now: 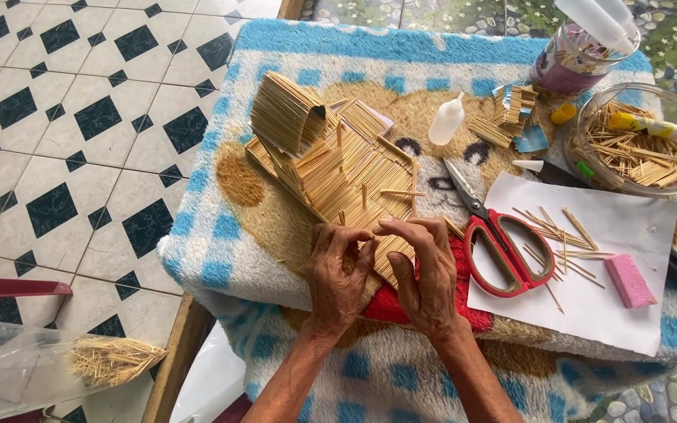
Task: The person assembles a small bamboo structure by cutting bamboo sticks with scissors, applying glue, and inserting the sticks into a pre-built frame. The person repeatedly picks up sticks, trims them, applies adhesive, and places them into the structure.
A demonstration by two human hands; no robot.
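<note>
Wooden stick model (331, 160) lies on the blanket (221, 235), touching both my hands. I see my left hand (338, 274) and right hand (426, 274) pinching its near edge, fingers (401, 229) closed on sticks. Red scissors (503, 247) lie just right.

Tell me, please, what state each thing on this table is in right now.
Stick model: partly built, lying on the blanket.
Left hand: fingers pinched at the model's near edge.
Right hand: fingers pinched at the same edge.
Scissors: shut, lying flat.
Glue bottle: upright, capped.
Glass bowl: holding sticks.
</note>
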